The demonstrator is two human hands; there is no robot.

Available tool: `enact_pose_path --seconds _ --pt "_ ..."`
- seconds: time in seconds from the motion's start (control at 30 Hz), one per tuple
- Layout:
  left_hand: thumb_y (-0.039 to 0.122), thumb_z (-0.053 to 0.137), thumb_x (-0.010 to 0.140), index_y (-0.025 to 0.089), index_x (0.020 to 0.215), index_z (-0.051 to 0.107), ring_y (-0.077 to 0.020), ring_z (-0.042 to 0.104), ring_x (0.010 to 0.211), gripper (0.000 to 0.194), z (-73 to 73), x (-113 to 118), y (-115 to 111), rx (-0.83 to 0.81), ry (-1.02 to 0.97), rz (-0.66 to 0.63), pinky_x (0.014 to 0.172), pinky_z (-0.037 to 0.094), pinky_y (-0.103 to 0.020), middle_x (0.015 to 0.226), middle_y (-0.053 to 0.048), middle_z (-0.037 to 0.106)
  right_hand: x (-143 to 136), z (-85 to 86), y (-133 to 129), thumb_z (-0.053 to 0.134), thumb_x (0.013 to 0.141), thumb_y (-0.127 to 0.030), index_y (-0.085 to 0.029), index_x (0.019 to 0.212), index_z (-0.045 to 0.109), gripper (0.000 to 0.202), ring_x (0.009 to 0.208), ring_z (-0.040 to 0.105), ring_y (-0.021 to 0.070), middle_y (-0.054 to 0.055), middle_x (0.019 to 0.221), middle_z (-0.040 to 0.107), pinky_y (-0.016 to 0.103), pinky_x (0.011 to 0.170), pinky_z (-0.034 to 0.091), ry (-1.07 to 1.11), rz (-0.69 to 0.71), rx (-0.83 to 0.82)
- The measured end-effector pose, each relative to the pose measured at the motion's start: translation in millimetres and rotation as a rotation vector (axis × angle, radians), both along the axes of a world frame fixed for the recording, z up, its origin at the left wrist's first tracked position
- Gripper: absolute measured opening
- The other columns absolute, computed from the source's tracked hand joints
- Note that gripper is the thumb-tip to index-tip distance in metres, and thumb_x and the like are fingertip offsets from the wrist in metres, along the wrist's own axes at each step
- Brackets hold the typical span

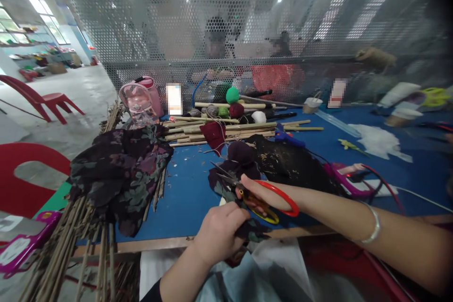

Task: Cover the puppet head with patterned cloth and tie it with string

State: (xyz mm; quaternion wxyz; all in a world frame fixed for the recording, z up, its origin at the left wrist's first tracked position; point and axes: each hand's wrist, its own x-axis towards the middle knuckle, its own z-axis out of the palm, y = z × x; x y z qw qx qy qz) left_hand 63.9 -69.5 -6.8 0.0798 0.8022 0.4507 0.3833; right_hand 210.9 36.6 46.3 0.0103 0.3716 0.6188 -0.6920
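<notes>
Right hand (255,192), grip around pointed metal scissors (233,180) — left hand (220,227), grip clamped on crumpled patterned cloth (255,230)

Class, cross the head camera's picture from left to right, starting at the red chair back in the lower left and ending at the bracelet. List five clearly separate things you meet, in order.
Red chair back → dark floral cloth → left hand → red scissor handle → bracelet.

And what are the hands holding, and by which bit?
The right hand holds the scissors by the red and yellow handles. The left hand seems to grip dark cloth; its fingers hide which part.
</notes>
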Motion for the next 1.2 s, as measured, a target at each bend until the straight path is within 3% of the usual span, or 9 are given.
enact_pose_path --seconds 0.13,0.3,0.43,0.5,0.57,0.67,0.77,0.93,1.2 --pt "0.005 0.048 0.061 0.018 0.084 0.056 -0.0137 0.052 0.058 0.028 0.5 0 0 0.035 -0.02 -0.041 0.05 0.035 -0.023 0.066 -0.001 0.057 -8 0.7 0 0.026 0.062 -0.088 -0.018 0.078 0.046 0.074 0.037 0.03 0.005 -0.009 0.047 0.034 0.018 0.036 0.031 -0.091 -0.03 -0.024" --pt "0.007 0.051 0.063 0.02 0.083 0.056 -0.0119 0.054 0.059 0.025 -1.5 3 -5 0.041 -0.144 -0.071 0.053 0.038 -0.021 0.067 0.001 0.058 -16 5.3 -3 0.022 0.071 -0.083 -0.017 0.069 0.046 0.07 0.032 0.023 0.0037 -0.009 0.04 0.028 0.016 0.031 0.019 -0.131 -0.049 0.124" --pt "0.016 0.058 0.068 0.019 0.106 0.05 -0.0144 0.06 0.079 0.039 1.7 -3 1 -0.028 -0.684 0.578 0.072 0.045 -0.024 0.089 -0.003 0.061 -9 5.5 -2 0.027 0.076 -0.077 -0.016 0.071 0.049 0.065 0.033 0.02 0.0028 -0.009 0.042 0.028 0.015 0.031 0.018 0.046 -0.023 0.225" --pt "0.024 0.064 0.069 0.015 0.123 0.04 -0.0175 0.059 0.091 0.06 5.1 -9 10 -0.247 -0.825 0.736 0.081 0.044 -0.028 0.104 -0.009 0.06 -7 5.0 -5 0.03 0.076 -0.077 -0.015 0.074 0.05 0.064 0.033 0.02 0.0025 -0.009 0.043 0.029 0.015 0.031 0.019 0.095 -0.023 0.234" --pt "0.031 0.069 0.065 0.013 0.126 0.041 -0.0192 0.059 0.092 0.069 6.9 -16 20 -0.475 -0.819 0.617 0.082 0.043 -0.028 0.106 -0.01 0.061 -5 3.3 -9 0.031 0.075 -0.077 -0.015 0.074 0.049 0.064 0.033 0.022 0.0022 -0.009 0.044 0.031 0.015 0.031 0.02 0.109 -0.028 0.229" --pt "0.033 0.069 0.064 0.013 0.093 0.064 -0.0171 0.057 0.07 0.035 3.8 -23 30 -0.616 -0.752 0.469 0.064 0.042 -0.025 0.075 -0.003 0.065 0 -1.4 -15 0.033 0.073 -0.078 -0.016 0.077 0.047 0.064 0.033 0.024 0.0019 -0.009 0.047 0.033 0.014 0.033 0.021 0.158 -0.041 0.171" --pt "0.033 0.06 0.07 0.013 0.072 0.064 -0.0137 0.049 0.057 0.02 -1.9 -30 34 -0.592 -0.769 0.556 0.053 0.035 -0.023 0.058 0.0 0.058 16 -3.1 -18 0.035 0.07 -0.08 -0.018 0.084 0.046 0.064 0.039 0.031 0.0034 -0.008 0.054 0.036 0.016 0.038 0.03 0.219 -0.07 0.038" --pt "0.042 0.047 0.082 0.015 0.099 0.059 -0.0156 0.055 0.075 0.034 4.1 -36 33 -0.445 -0.865 0.676 0.067 0.041 -0.024 0.085 -0.003 0.064 54 11.0 -25 0.029 0.072 -0.08 -0.018 0.09 0.048 0.067 0.045 0.047 0.0084 -0.003 0.062 0.048 0.021 0.043 0.04 0.112 -0.038 -0.203" --pt "0.031 0.047 0.086 0.017 0.092 0.057 -0.0144 0.053 0.075 0.019 17.0 -13 2 -0.314 -0.844 0.483 0.071 0.041 -0.023 0.081 -0.001 0.061 34 9.9 -31 0.026 0.073 -0.08 -0.015 0.088 0.052 0.071 0.049 0.053 0.0111 0.003 0.063 0.055 0.019 0.039 0.036 -0.001 -0.019 -0.284"
